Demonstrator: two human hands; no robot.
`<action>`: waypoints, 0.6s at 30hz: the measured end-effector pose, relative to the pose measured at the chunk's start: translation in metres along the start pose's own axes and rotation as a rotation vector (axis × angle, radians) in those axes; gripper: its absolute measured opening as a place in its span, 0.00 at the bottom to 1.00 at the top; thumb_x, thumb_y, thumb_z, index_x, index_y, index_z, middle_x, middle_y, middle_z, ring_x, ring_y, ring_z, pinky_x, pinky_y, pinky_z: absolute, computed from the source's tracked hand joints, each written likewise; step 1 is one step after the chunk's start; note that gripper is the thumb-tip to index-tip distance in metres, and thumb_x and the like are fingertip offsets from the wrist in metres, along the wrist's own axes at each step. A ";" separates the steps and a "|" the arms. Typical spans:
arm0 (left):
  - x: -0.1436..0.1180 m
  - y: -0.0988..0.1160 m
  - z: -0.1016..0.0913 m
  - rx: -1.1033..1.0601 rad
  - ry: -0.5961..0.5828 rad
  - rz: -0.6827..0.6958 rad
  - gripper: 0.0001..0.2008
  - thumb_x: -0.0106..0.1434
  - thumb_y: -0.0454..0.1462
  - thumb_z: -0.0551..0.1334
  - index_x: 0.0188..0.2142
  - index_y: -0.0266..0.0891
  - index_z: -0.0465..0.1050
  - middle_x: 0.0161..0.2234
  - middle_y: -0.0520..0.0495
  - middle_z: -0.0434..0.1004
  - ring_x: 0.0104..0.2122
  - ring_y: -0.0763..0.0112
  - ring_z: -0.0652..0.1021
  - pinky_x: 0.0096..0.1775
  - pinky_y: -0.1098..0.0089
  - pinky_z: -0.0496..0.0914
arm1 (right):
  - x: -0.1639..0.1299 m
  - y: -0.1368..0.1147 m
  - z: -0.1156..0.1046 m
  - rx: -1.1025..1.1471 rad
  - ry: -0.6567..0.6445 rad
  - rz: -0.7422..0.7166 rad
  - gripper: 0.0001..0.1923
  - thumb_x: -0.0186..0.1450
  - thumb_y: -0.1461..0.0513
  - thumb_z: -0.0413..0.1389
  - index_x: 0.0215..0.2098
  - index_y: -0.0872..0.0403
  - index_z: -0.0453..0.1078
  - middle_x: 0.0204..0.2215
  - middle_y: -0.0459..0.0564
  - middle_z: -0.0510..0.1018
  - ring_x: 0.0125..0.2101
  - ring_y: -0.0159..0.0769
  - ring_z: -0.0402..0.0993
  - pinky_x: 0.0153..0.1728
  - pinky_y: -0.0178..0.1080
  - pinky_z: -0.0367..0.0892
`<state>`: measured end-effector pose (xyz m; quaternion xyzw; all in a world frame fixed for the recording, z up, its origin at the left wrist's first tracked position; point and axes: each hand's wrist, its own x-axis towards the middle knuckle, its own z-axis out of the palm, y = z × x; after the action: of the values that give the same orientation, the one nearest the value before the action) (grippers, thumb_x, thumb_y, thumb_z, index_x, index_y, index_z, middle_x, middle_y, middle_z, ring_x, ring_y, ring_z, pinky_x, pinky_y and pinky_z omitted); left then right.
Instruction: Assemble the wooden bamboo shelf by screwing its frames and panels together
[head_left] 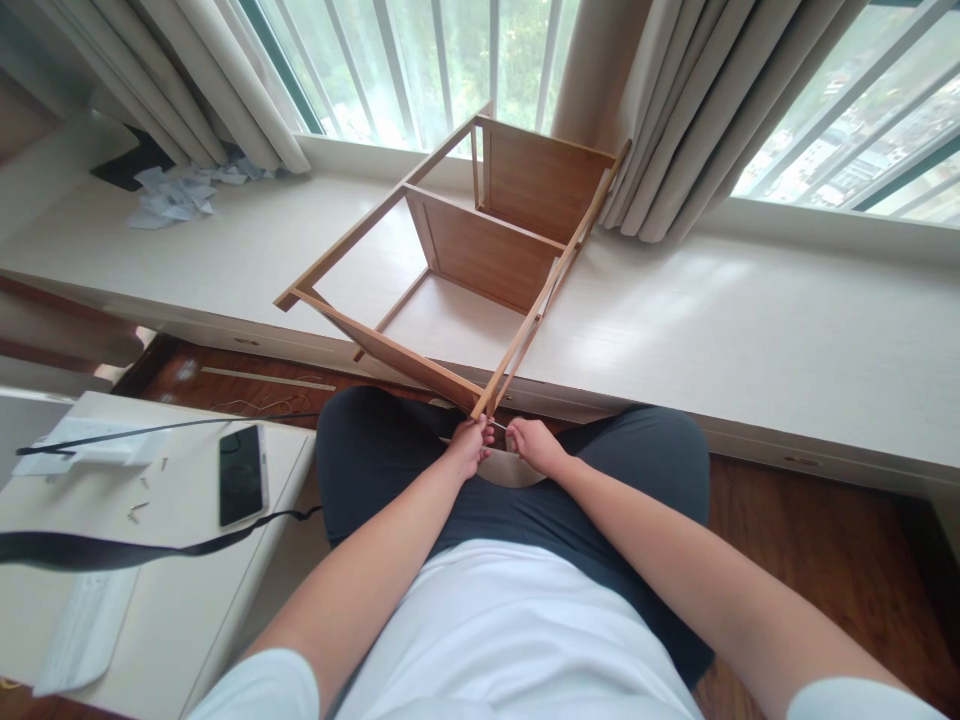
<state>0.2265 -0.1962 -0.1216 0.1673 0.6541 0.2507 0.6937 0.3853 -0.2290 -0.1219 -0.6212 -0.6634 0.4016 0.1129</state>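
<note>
A brown wooden shelf rack (491, 240) with several panels lies tilted on its side, most of it on the white window ledge. Its near corner reaches out over my lap. My left hand (471, 446) is closed around that corner, at the end of a leg. Just to the right, my right hand (534, 446) pinches a thin metal rod (498, 425), like a hex key, whose tip points to the same corner. The fingers hide both of its ends.
A white side table (187, 590) at the left bears a phone (242, 474), several screws (137, 511), papers and a dark strap (150, 550). Crumpled paper (171, 197) lies on the ledge (720, 330). Grey curtains (697, 110) hang beside the rack. A pale strip (268, 378) lies on the floor.
</note>
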 end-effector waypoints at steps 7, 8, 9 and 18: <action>-0.001 0.001 0.000 -0.023 0.004 -0.005 0.10 0.68 0.42 0.62 0.38 0.37 0.77 0.28 0.51 0.72 0.23 0.78 0.70 0.26 0.75 0.62 | 0.001 0.004 0.000 0.107 0.014 0.012 0.14 0.73 0.63 0.49 0.33 0.55 0.72 0.25 0.48 0.78 0.27 0.32 0.72 0.35 0.33 0.63; 0.000 0.001 0.000 -0.026 0.009 -0.006 0.10 0.67 0.42 0.62 0.38 0.37 0.77 0.28 0.51 0.72 0.23 0.78 0.70 0.26 0.75 0.61 | 0.001 0.005 0.000 0.133 0.010 0.017 0.14 0.73 0.63 0.49 0.33 0.55 0.72 0.25 0.47 0.77 0.26 0.31 0.71 0.34 0.33 0.63; 0.000 0.001 0.000 -0.029 0.014 -0.007 0.11 0.67 0.43 0.63 0.38 0.37 0.77 0.28 0.51 0.72 0.23 0.78 0.70 0.26 0.75 0.61 | 0.002 0.006 0.001 0.197 -0.004 0.042 0.13 0.73 0.63 0.49 0.33 0.55 0.72 0.24 0.46 0.77 0.24 0.30 0.70 0.32 0.32 0.63; -0.002 0.003 0.000 -0.047 0.025 -0.029 0.10 0.66 0.41 0.61 0.38 0.36 0.77 0.28 0.52 0.72 0.23 0.78 0.71 0.25 0.74 0.60 | 0.005 0.007 -0.001 0.913 -0.250 0.338 0.17 0.74 0.55 0.47 0.38 0.58 0.71 0.22 0.47 0.76 0.15 0.28 0.65 0.22 0.33 0.67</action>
<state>0.2259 -0.1950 -0.1185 0.1383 0.6590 0.2582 0.6927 0.3903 -0.2243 -0.1278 -0.5544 -0.3185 0.7349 0.2259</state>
